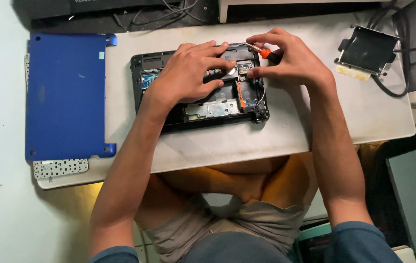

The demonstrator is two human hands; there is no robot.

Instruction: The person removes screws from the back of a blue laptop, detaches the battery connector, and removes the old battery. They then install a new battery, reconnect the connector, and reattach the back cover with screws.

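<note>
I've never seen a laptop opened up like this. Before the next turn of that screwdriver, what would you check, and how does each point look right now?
1. Left hand steadies the opened laptop: ok.
2. Right hand grips the orange-handled screwdriver: ok.
3. Tip seated in a screw: cannot tell, fingers hide it.
4. Blue cover set aside, apart from the hands: ok.
5. Metal bracket out of the way: ok.

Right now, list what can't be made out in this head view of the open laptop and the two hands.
- Screwdriver tip: hidden under the right hand; only the orange handle shows.
- Parts in the open laptop base beneath the left hand: covered by it.
- White keyboard: mostly under the blue cover.
- Screws and small board details: too small to tell.
- Dark gear with cables: cut off by the top edge.
</note>
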